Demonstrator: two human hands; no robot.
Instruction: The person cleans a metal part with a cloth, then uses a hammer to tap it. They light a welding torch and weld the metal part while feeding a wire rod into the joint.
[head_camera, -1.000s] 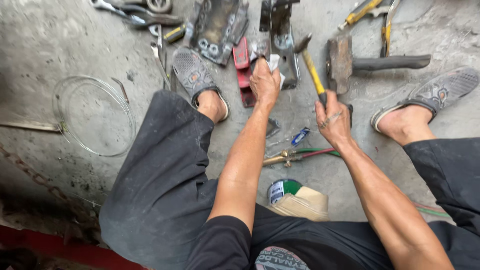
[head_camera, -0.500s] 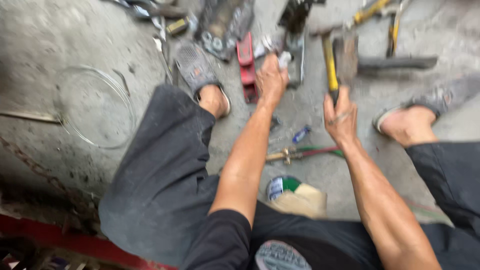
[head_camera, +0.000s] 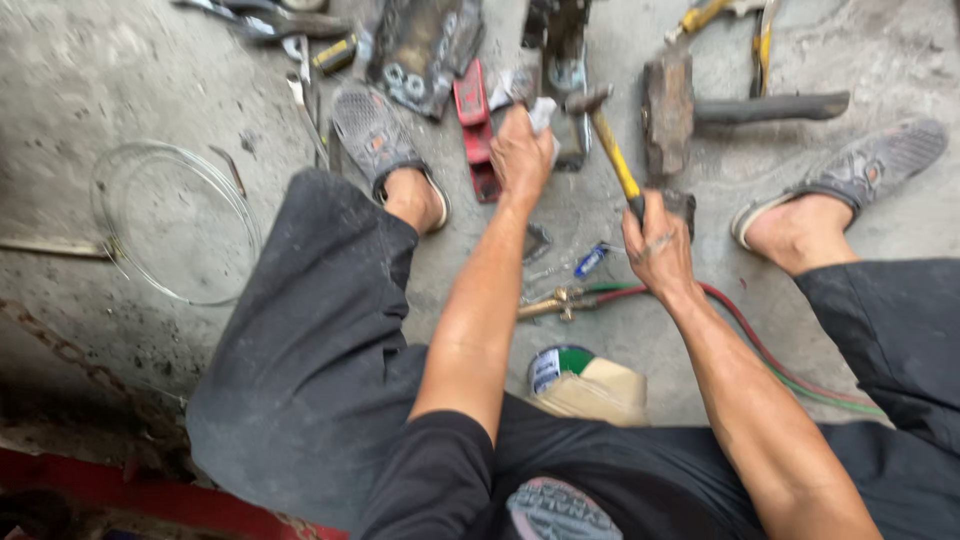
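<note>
Yellow-handled hammer sits gripped in our right hand, head just beside the metal part our left hand pins with white cloth; hammering looks unfinished.

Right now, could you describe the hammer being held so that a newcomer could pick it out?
Start at the person's right hand on the concrete floor. It grips the hammer: yellow handle, small head. The sledgehammer lying beside it is bigger, dark and untouched.

A yellow-handled hammer tilted upward-left, its steel head just beside a white rag-wrapped piece, which rested against a dark metal part on the concrete floor.
</note>
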